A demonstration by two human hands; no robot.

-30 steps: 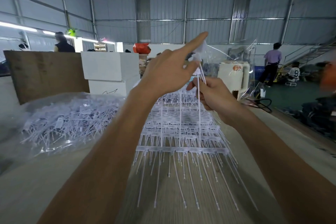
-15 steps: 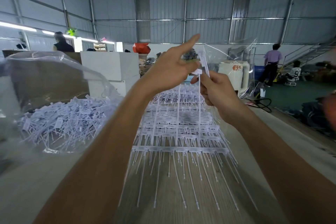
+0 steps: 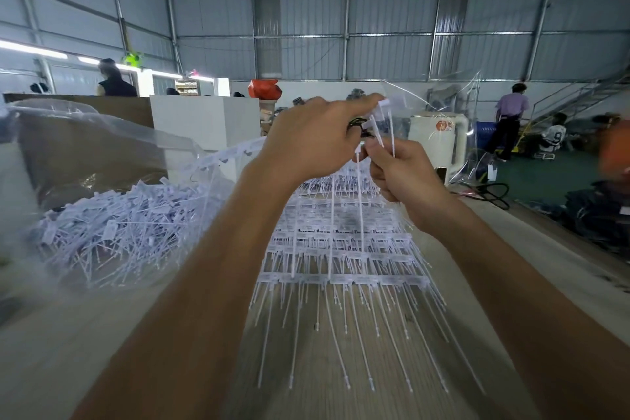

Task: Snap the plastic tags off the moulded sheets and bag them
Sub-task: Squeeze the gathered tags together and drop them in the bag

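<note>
A stack of white moulded tag sheets (image 3: pixel 344 269) lies on the table in front of me, long thin tails fanning toward me. Both hands are raised over its far end. My left hand (image 3: pixel 313 140) pinches the flat heads of white tags (image 3: pixel 392 104) at its fingertips. My right hand (image 3: pixel 405 177) grips the thin stems of those tags just below. To the left, a clear plastic bag (image 3: pixel 102 215) holds a heap of loose snapped-off tags. A bare strip of sheet (image 3: pixel 225 155) arcs from the bag toward my left hand.
The wooden table (image 3: pixel 477 300) runs forward with its right edge close by. A brown board (image 3: pixel 81 147) and white boxes (image 3: pixel 204 119) stand behind the bag. A white machine (image 3: pixel 439 143) sits behind my hands. People stand and sit at the far left and right.
My left forefinger, pointing up before, has curled down onto the tag heads. Both hands sit slightly lower. The bag's mouth rose at the left and a bare strip now arcs from it.
</note>
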